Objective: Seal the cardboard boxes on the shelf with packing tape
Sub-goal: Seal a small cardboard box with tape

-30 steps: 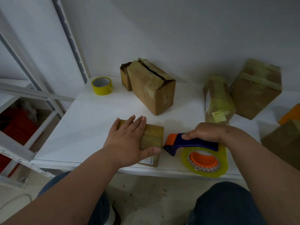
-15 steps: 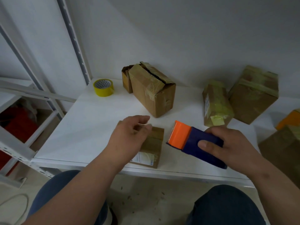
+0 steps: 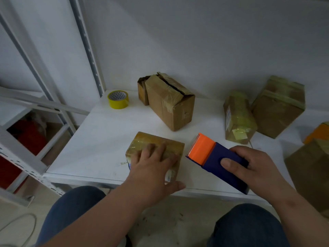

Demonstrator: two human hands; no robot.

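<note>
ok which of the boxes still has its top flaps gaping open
The tall cardboard box at the back, just right of the yellow tape roll: a dark gap runs between its flaps. The others look taped over.

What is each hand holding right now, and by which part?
The right hand grips the tape dispenser by its blue body. The left hand holds nothing; it presses flat on the small box.

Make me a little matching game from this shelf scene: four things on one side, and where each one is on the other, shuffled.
Things:
1. yellow tape roll
2. tape dispenser
3. small flat box
4. box with a split top

Places:
A. under the left hand
B. gripped in the right hand
C. far left corner of the shelf, by the upright post
D. near the back wall, middle of the shelf

Pairs: 1-C, 2-B, 3-A, 4-D
</note>
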